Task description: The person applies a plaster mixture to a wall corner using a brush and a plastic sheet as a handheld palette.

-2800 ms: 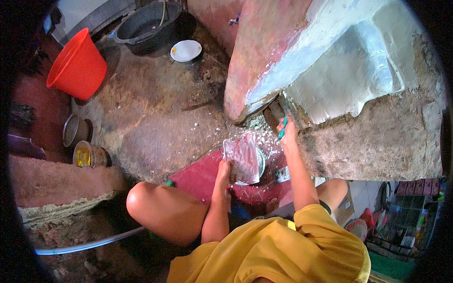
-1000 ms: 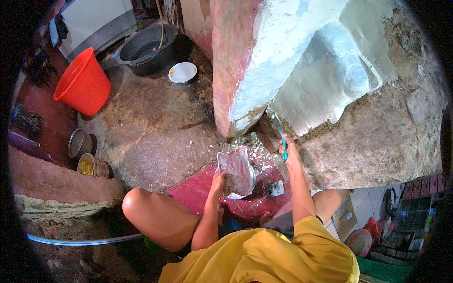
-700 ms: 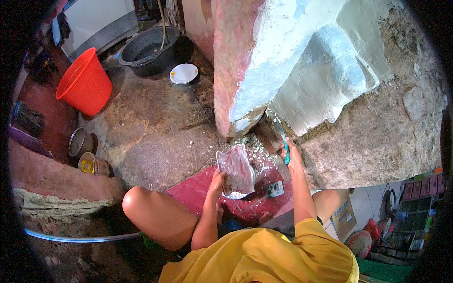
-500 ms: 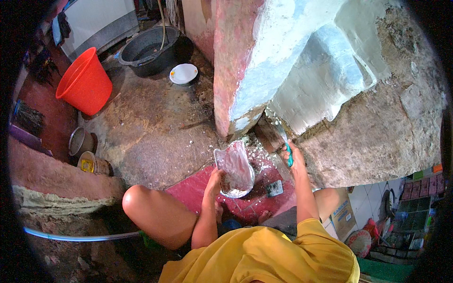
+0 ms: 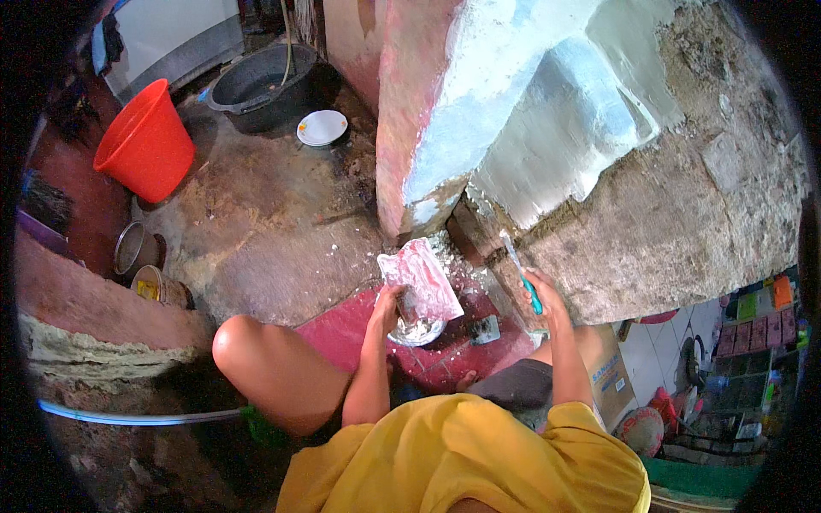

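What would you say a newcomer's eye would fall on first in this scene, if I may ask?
Probably the large orange-red plastic bucket at the upper left. Next might come the smooth grey plaster patch beside pale blue-and-white masonry, right of centre. Near the middle, the right hand grips a turquoise-handled metal scraper, and the left hand a flat sheet smeared pink and white.

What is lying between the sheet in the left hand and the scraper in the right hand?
The head view shows white crumbs scattered on the floor between the sheet and the scraper.
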`<state>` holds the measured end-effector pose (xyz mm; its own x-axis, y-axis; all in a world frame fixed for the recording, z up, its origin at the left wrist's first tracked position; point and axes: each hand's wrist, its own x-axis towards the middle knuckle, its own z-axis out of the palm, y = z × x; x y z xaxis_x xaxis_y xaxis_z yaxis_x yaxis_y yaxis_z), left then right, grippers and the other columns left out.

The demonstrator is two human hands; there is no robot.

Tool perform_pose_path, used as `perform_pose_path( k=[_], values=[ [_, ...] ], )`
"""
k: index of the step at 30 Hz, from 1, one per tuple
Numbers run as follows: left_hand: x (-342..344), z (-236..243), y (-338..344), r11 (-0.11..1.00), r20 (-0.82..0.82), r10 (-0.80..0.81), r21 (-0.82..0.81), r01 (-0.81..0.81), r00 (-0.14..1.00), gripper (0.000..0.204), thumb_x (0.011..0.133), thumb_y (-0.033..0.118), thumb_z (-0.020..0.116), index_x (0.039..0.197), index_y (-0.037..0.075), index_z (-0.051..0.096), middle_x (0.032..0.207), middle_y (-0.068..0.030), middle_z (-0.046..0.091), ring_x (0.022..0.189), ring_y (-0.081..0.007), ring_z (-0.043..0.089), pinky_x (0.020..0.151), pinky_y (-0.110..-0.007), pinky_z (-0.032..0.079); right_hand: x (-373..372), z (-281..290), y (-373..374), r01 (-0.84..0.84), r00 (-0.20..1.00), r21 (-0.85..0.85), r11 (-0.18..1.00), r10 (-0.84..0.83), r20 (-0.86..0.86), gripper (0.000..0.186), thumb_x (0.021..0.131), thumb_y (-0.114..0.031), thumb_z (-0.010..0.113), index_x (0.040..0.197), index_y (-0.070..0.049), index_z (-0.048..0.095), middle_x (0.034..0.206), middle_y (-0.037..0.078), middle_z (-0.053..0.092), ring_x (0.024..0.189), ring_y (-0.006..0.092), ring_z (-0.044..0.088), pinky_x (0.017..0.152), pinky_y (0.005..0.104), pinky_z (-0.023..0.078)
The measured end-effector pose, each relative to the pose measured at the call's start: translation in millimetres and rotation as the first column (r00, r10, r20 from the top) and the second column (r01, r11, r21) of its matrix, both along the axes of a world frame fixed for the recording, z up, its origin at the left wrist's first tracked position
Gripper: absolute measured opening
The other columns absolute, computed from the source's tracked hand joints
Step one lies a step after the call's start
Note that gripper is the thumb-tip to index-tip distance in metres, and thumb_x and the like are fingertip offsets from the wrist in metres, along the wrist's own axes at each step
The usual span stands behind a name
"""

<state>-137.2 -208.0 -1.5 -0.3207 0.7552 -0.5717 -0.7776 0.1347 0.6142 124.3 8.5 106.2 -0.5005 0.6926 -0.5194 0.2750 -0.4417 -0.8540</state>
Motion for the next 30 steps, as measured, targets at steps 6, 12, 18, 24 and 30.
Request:
perform_pose_path(
  k=[6, 12, 18, 24, 30],
  values=[
    [9.6, 51.1, 3.4, 0.996, -0.072, -0.039, 0.079, 0.045, 0.997, 0.029, 0.08, 0.015, 0.046, 0.105, 0.001, 0.046, 0.088, -0.0074, 0.055, 0.076, -0.019, 0.058, 0.062, -0.036, 0.052, 9.5, 10.3, -48.4, -0.282, 0.959, 0.51, 0.813, 0.247, 0.136, 0.027, 0.083, -0.01, 0.057, 0.108, -0.001, 0.052, 0.085, 0.004, 0.059, 0.071, 0.0106, 0.055, 0.056, 0.0239, 0.045],
    [-5.0, 69.2, -10.7, 0.976, -0.118, -0.002, 0.217, 0.028, 0.993, 0.043, 0.077, 0.015, 0.048, 0.117, 0.0, 0.04, 0.099, -0.0087, 0.055, 0.082, -0.0182, 0.058, 0.074, -0.034, 0.051, -20.6, 63.6, -91.6, -0.315, 0.938, 0.911, 0.267, 0.231, 0.257, 0.028, 0.077, -0.006, 0.06, 0.105, -0.004, 0.055, 0.091, 0.011, 0.06, 0.083, 0.0257, 0.059, 0.069, 0.0287, 0.046],
    [1.9, 114.5, -20.5, 0.962, 0.031, 0.082, 0.259, -0.087, 0.996, 0.042, 0.076, 0.016, 0.054, 0.115, 0.001, 0.046, 0.1, -0.0096, 0.057, 0.083, -0.0196, 0.059, 0.075, -0.033, 0.05, -36.5, 73.3, -99.5, -0.227, 0.933, 0.974, 0.024, 0.291, 0.21, 0.023, 0.07, 0.005, 0.061, 0.09, -0.006, 0.062, 0.096, 0.012, 0.055, 0.08, 0.0285, 0.058, 0.066, 0.0321, 0.047],
    [2.9, 112.7, -24.7, 0.948, 0.07, 0.141, 0.279, -0.155, 0.988, 0.04, 0.074, 0.015, 0.056, 0.111, 0.003, 0.05, 0.094, -0.0085, 0.059, 0.078, -0.0194, 0.06, 0.073, -0.032, 0.05, -17.5, 58.9, -102.0, -0.247, 0.936, 0.969, 0.004, 0.259, 0.238, 0.021, 0.071, 0.0, 0.062, 0.09, -0.009, 0.063, 0.096, 0.01, 0.055, 0.081, 0.0271, 0.058, 0.064, 0.0342, 0.048],
    [9.6, 104.4, -17.6, 0.953, 0.069, 0.117, 0.272, -0.131, 0.991, 0.047, 0.074, 0.011, 0.05, 0.119, -0.001, 0.043, 0.107, -0.0126, 0.055, 0.092, -0.0238, 0.058, 0.082, -0.036, 0.048, -8.4, 55.9, -111.6, -0.186, 0.953, 0.982, 0.033, 0.249, 0.172, 0.022, 0.07, 0.009, 0.062, 0.088, -0.004, 0.061, 0.092, 0.015, 0.055, 0.071, 0.0266, 0.057, 0.058, 0.0281, 0.046]
  ],
)
